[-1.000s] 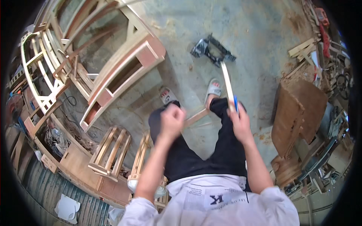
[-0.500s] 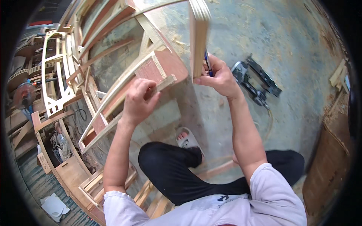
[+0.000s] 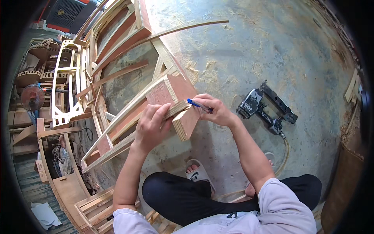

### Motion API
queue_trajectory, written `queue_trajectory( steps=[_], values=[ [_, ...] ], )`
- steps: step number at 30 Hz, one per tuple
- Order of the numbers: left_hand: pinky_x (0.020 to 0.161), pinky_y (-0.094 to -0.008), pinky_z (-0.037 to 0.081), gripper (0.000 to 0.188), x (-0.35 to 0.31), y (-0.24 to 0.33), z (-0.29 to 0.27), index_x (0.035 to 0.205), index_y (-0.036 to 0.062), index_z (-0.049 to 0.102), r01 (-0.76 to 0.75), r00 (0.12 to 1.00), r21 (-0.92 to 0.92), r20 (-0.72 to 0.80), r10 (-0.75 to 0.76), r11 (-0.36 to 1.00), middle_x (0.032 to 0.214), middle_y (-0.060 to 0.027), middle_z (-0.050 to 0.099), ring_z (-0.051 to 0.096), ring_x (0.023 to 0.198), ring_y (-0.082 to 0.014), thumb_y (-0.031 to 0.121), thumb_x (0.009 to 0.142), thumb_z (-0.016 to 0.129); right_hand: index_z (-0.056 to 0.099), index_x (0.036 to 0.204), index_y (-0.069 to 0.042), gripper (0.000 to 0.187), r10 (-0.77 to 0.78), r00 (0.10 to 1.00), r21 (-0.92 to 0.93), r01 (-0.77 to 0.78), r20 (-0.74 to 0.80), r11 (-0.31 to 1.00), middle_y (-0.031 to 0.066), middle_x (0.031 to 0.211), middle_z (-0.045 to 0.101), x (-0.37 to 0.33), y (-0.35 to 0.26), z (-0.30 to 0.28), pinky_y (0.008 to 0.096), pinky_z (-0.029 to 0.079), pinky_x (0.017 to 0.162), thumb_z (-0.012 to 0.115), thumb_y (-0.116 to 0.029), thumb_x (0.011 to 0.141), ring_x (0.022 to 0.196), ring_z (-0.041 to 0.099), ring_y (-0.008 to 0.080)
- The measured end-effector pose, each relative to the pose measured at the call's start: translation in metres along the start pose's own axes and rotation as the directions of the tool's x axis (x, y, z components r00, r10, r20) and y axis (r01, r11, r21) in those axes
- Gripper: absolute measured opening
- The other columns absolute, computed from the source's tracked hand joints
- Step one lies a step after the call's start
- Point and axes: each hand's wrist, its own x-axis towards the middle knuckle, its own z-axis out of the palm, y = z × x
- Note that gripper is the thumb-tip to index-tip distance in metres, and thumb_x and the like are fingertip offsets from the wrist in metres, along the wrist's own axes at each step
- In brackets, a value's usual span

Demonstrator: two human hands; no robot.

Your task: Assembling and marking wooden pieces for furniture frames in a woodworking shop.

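Lining up a plywood block point(image 3: 189, 124) against the end of a frame rail point(image 3: 176, 109) seemed to be the step in hand. The left hand point(image 3: 149, 126) was curled closed over the rail; the right hand point(image 3: 218, 112) gripped a blue pen point(image 3: 201, 106) and, apparently, the block's far end. Next move judged to call for steadying both pieces before marking. Nail gun point(image 3: 265, 116) lay apart on the floor point(image 3: 233, 66).

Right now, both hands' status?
Left hand on pale wooden frame. Right hand holding blue-capped pen, flat plywood board. Black metal nail gun on floor, clear of hands.
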Motion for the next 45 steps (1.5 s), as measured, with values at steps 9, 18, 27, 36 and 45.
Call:
queue_trajectory(
  steps=[9,18,27,36,45],
  values=[
    [0.08,-0.0403,0.049,0.036,0.004,0.02,0.004,0.111,0.0001,0.06,0.079,0.996,0.057,-0.048,-0.077,0.995,0.097,-0.0119,0.058,0.057,0.09,-0.0302,0.003,0.076,0.068,0.057,0.131,-0.007,0.062,0.055,0.99,0.108,-0.069,0.127,0.992,0.0063,0.13,0.052,0.01,0.003,-0.013,0.0273,0.044,0.09,0.075,0.001,0.073,0.114,0.051,0.0142],
    [0.078,-0.0389,0.049,0.042,-0.008,0.008,0.012,0.117,-0.0014,0.058,0.049,0.986,0.049,-0.16,-0.04,0.998,0.095,-0.0116,0.055,0.056,0.088,-0.0295,0.004,0.076,0.067,0.057,0.13,-0.005,0.066,0.15,0.969,0.18,-0.186,0.196,0.966,0.0055,0.132,0.051,0.022,0.014,-0.015,0.0281,0.042,0.095,0.075,0.004,0.068,0.113,0.051,0.015],
    [0.077,-0.0337,0.049,0.047,-0.022,0.005,0.022,0.12,0.0052,0.061,0.021,0.963,0.171,-0.267,0.026,0.985,0.092,-0.0058,0.053,0.056,0.088,-0.0223,0.011,0.074,0.07,0.059,0.127,-0.001,0.053,0.423,0.889,0.435,-0.454,0.173,0.777,0.0052,0.132,0.05,0.013,0.006,0.001,0.0273,0.042,0.096,0.074,0.001,0.076,0.117,0.049,0.0139],
    [0.087,-0.0371,0.037,0.079,-0.017,0.026,0.032,0.114,0.0011,0.061,0.171,0.928,0.075,-0.347,-0.135,0.982,0.102,-0.0076,0.056,0.055,0.097,-0.022,0.054,0.058,0.078,0.063,0.119,-0.001,0.046,0.175,0.975,0.032,-0.182,0.138,0.983,0.0053,0.122,0.054,0.009,0.017,-0.003,0.0294,0.046,0.09,0.077,-0.007,0.074,0.11,0.053,0.0152],
    [0.079,-0.0361,0.039,0.069,-0.015,0.017,0.048,0.109,0.0055,0.063,0.17,0.897,0.163,-0.434,-0.084,0.972,0.097,-0.0047,0.058,0.057,0.089,-0.0192,0.05,0.059,0.076,0.063,0.12,-0.001,0.049,0.456,0.879,0.463,-0.464,0.138,0.755,0.0053,0.122,0.054,0.003,0.013,-0.006,0.0296,0.042,0.095,0.078,-0.01,0.074,0.11,0.052,0.0161]
  ],
)
